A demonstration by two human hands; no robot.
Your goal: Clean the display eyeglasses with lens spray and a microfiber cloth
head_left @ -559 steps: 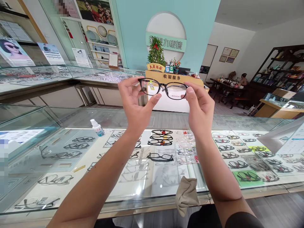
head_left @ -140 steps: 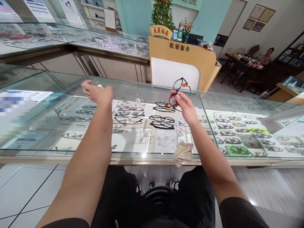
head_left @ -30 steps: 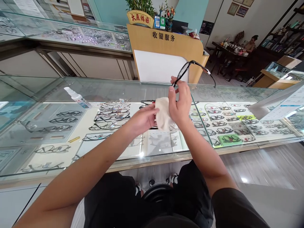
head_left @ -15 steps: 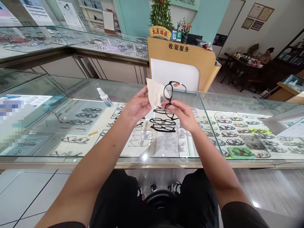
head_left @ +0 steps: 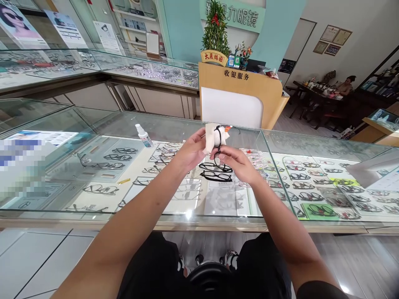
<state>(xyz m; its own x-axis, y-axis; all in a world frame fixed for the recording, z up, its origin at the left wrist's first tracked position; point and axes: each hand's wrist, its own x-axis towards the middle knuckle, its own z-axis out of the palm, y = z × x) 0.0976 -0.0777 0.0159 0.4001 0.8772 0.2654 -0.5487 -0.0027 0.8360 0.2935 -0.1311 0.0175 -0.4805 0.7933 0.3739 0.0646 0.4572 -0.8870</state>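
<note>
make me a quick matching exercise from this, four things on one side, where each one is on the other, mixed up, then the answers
Things
1. beige cloth
2. black-framed glasses
3. spray bottle
4. leafy plant

Places
A. standing on the glass case, left of both hands in the picture
B. rising behind the sign with red characters
C. held in the right hand
D. held in the left hand

Right pairs: 1-D, 2-C, 3-A, 4-B
</note>
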